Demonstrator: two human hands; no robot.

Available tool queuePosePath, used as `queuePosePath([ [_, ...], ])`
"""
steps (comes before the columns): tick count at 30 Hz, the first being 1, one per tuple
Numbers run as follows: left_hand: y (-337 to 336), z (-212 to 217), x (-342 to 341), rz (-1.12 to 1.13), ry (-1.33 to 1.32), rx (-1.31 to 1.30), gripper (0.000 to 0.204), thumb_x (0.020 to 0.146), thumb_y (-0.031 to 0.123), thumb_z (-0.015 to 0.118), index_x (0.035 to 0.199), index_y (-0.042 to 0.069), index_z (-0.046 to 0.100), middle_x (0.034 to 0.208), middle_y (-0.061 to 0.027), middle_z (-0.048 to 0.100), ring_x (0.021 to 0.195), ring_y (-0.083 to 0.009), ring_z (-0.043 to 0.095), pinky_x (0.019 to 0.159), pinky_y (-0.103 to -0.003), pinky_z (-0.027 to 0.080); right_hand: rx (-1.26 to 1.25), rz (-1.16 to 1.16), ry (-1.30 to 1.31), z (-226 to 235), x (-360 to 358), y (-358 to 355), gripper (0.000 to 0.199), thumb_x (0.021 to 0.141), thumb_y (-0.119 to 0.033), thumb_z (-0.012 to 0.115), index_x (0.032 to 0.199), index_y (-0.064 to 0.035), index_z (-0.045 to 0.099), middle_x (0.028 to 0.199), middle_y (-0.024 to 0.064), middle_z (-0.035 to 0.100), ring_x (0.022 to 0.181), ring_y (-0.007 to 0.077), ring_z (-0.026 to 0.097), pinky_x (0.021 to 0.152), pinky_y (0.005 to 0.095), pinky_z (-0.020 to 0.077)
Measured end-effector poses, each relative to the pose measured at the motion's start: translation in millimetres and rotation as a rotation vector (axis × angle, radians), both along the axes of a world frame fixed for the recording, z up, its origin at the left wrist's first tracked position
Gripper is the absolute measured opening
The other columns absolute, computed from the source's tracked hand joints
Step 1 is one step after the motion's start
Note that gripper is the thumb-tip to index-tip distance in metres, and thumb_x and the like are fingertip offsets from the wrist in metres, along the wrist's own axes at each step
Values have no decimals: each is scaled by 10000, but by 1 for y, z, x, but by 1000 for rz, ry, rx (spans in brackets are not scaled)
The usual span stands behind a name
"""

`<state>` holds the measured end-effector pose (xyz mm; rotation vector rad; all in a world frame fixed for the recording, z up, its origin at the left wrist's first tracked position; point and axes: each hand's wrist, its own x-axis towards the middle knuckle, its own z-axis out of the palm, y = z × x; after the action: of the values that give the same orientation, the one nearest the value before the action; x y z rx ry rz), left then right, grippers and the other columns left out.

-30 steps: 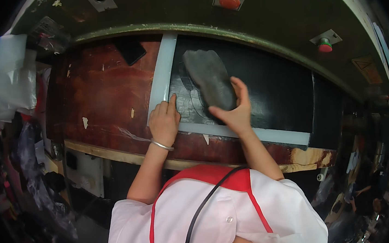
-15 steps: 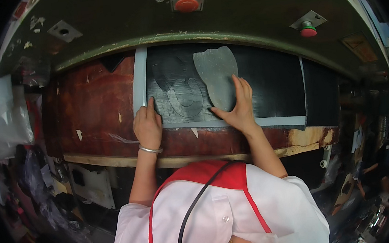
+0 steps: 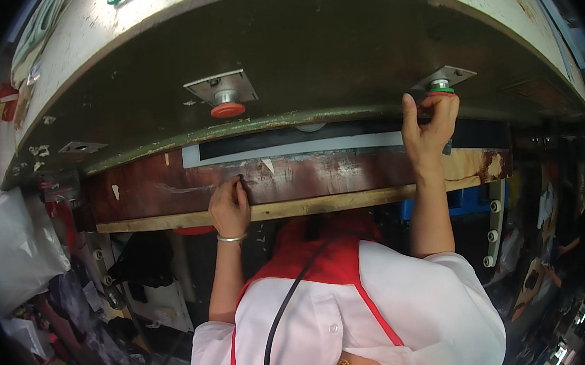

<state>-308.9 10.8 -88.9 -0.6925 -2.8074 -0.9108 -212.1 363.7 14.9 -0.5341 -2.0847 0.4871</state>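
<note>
My right hand point(image 3: 430, 129) is raised to the push button point(image 3: 440, 92) with a green ring and red face at the machine's front. Its bent fingers touch the button while the thumb stands apart. Lower down, my left hand point(image 3: 230, 207), with a metal bangle at the wrist, rests with curled fingers on the brown board point(image 3: 189, 195) near its front edge; nothing shows in it. Behind lies a black sheet point(image 3: 268, 144) with a pale grey strip point(image 3: 289, 148) along its near side. Only a sliver of a grey flat piece point(image 3: 312, 128) shows there, the rest hidden under the machine's overhang.
The dark green machine front point(image 3: 315, 41) hangs over the board and carries a second, red push button point(image 3: 228, 109). Clear plastic bags point(image 3: 16, 241) stand at the left. A side rail with rollers point(image 3: 495, 231) lies below right.
My right hand has left the grey piece and reached the right push button. My left hand has drawn back from the strip. The view has shifted; the overhang now covers most of the black sheet.
</note>
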Motion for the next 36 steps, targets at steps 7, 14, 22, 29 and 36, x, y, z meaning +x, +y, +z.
queuePosePath([
  [7,5,6,-12,-27,-10,24,122,847,93,635,951,83,697,686,-117,619,623,-299,616,587,-391,492,-261,95,-110,-25,33,-20,295,824,-140,729,1029,2,573,999,156,559,898,290,564,794,343,466],
  [14,-8,-5,4,-41,-5,145,58,801,88,649,844,80,687,636,-81,586,649,-285,578,612,-398,460,-426,269,-387,-87,105,-97,171,800,-78,706,945,10,682,865,159,665,835,322,629,739,374,511],
  [22,-51,9,55,-81,-201,126,92,822,114,645,883,82,706,621,-107,603,603,-292,615,590,-400,485,-505,176,-468,-64,128,-120,60,799,-59,686,829,-8,680,795,154,651,806,312,635,728,371,502],
  [29,-95,32,-24,170,33,119,159,873,126,621,1004,70,693,835,-133,656,760,-294,647,672,-363,515,-166,327,-456,-73,56,-163,998,579,-244,886,1413,-34,380,1344,258,422,1289,460,336,1055,489,344],
  [36,-103,-10,-117,132,168,-422,471,961,309,507,1406,161,451,1491,-95,399,1396,-276,333,1110,-608,208,-202,206,-359,-78,90,-208,912,554,-157,887,1343,-39,445,1329,234,450,1264,401,417,1052,474,354],
])
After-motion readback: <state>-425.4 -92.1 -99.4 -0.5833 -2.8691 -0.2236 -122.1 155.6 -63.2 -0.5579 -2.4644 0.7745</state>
